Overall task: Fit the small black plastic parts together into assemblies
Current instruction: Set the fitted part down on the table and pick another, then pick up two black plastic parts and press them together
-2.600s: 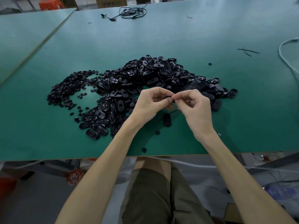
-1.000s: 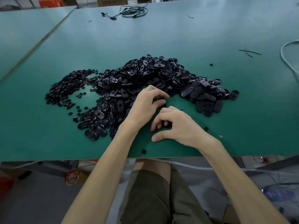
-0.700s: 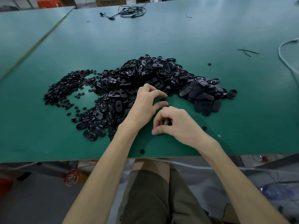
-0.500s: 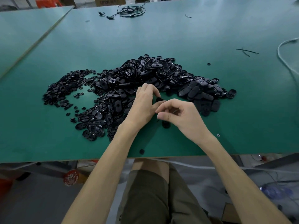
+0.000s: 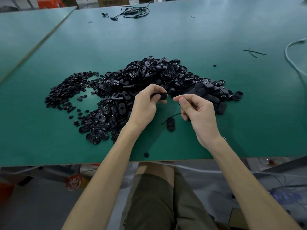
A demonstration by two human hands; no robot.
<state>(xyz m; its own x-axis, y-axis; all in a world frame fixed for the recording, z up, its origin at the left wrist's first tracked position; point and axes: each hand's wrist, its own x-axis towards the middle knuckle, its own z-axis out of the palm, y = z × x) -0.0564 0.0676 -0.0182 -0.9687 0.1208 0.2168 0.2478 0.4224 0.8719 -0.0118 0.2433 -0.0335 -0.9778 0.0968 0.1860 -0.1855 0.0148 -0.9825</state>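
My left hand (image 5: 146, 105) is raised over the green table (image 5: 182, 39) and grips a black oval shell (image 5: 162, 96) between thumb and fingers. Beside it, a little to the right, my right hand (image 5: 197, 112) pinches a tiny black part between thumb and forefinger; that part is almost hidden by the fingertips. Behind both hands spreads a big heap of black oval shells (image 5: 154, 75). A flatter spread of small round black pieces (image 5: 66, 92) lies to its left. Below my right hand lies one oval shell (image 5: 170, 124) on a thin black strand.
A loose round piece (image 5: 146, 154) sits near the table's front edge. A small screw (image 5: 224, 138) lies by my right wrist. A coiled black cable (image 5: 132, 11) is at the far edge, thin black scraps (image 5: 253, 52) and a white cord (image 5: 292, 53) at the right. A second green table (image 5: 25, 30) adjoins on the left.
Both hands went down to the table, picked up parts and have risen again. The left now holds an oval shell, and the right pinches a small part lifted from the table.
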